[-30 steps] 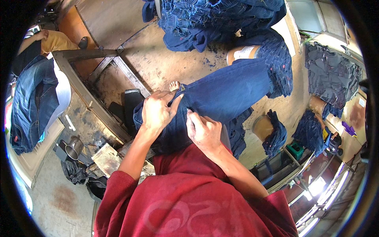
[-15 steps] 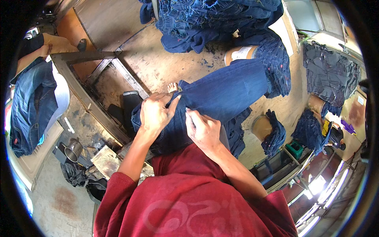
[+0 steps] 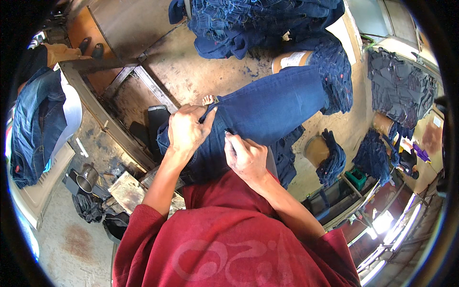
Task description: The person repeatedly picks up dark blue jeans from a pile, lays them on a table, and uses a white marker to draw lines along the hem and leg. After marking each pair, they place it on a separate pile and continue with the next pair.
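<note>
A pair of dark blue jeans (image 3: 277,105) lies across my lap, its legs stretching away to the upper right. With my left hand (image 3: 188,131) closed, I pinch the upper part of the jeans between thumb and fingers, near a folded edge. My right hand (image 3: 246,155) is also closed, thumb against forefinger, its fingertips at the denim just right of my left hand. Something small and pale shows at those fingertips, too small to name. The waist end of the jeans is partly hidden under my left hand and wrist.
A big heap of dark denim (image 3: 267,21) stands ahead, with more denim draped over a brown drum (image 3: 291,61). Dark grey garments (image 3: 401,88) hang at the right. On the left are a wooden frame (image 3: 103,122), a metal mug (image 3: 87,178) and other jeans (image 3: 38,124).
My left hand has shifted slightly, still gripping the denim. My right hand stays nearly in place. At the upper left, another person's feet now show more.
</note>
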`<control>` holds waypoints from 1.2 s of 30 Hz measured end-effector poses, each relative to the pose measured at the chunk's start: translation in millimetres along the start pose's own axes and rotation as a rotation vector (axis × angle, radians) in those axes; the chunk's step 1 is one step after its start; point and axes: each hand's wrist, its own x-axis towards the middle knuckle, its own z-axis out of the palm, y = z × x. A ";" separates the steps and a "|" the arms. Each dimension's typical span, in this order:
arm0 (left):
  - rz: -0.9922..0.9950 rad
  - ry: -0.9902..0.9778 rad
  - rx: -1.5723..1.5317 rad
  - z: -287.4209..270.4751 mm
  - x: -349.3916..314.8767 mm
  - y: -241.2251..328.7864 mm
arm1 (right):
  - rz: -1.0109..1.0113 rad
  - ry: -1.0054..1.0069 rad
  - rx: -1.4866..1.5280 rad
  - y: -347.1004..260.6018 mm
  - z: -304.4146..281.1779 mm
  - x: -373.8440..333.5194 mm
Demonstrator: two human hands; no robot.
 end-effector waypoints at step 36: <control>-0.036 -0.017 0.019 -1.9 -0.1 3.7 | 0.017 0.087 0.128 8.5 -5.1 -2.6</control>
